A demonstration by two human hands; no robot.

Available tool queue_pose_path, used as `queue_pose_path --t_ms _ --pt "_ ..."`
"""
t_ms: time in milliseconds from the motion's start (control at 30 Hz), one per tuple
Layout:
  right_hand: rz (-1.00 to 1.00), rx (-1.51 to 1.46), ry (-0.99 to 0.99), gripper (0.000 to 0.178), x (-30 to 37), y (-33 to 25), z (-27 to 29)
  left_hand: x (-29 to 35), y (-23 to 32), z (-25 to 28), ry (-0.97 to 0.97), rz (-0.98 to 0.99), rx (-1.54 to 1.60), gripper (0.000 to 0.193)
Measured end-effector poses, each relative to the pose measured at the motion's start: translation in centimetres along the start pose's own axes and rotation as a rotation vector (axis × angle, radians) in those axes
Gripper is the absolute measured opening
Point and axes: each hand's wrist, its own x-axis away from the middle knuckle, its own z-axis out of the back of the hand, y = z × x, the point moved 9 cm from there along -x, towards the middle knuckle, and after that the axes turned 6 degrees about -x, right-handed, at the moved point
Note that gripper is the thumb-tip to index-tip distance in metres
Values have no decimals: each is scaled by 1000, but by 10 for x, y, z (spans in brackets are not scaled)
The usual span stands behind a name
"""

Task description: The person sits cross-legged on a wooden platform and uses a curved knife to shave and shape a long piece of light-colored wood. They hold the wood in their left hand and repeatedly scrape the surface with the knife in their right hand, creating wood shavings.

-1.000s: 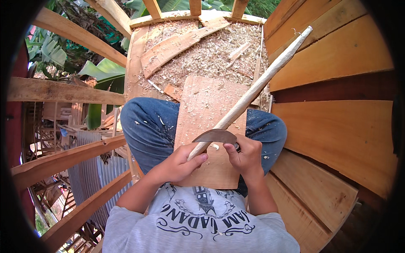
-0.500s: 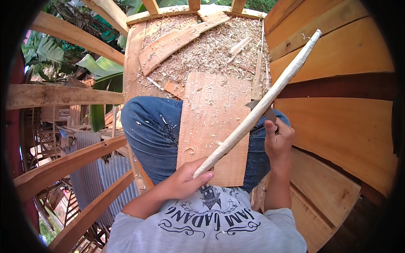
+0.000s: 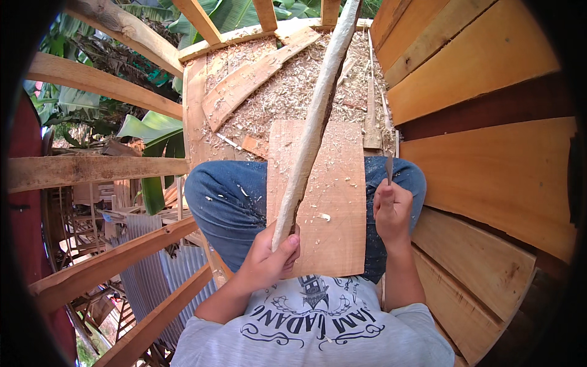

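Note:
My left hand (image 3: 269, 257) is closed round the lower end of a long pale wooden stick (image 3: 310, 137). The stick rises steeply away from me, past the top edge of the view, and a dark rough strip runs down its right side. In my right hand (image 3: 392, 211), over my right knee, I grip a knife; its narrow blade (image 3: 389, 168) points away from me and stands apart from the stick. The handle is hidden in my fist. Across my lap lies a flat wooden board (image 3: 333, 208) with shavings scattered on it.
Wood shavings (image 3: 263, 92) cover the floor ahead, with a broken plank (image 3: 244, 79) among them. Wooden rails (image 3: 98, 173) run along my left, with banana leaves (image 3: 156, 131) and corrugated sheets (image 3: 147, 263) beyond. A plank wall (image 3: 489, 177) closes in my right.
The stick has swung left and more upright, turning its dark side into view. My right hand with the knife has come away from it, the blade now pointing forward.

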Motion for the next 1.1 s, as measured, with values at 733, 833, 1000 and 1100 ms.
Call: queue_pose_path --t_ms 733,833,1000,1100 --pt "377 441 135 52 -27 -84 20 16 15 3 263 -344 -990 23" --pt "543 564 -170 54 -1 -98 -33 15 12 4 279 -360 -946 22" --pt "427 677 -41 53 -18 -83 -12 18 11 11 307 -332 -966 23" --pt "514 582 -180 55 5 -90 -37 19 23 6 314 -480 -993 23"
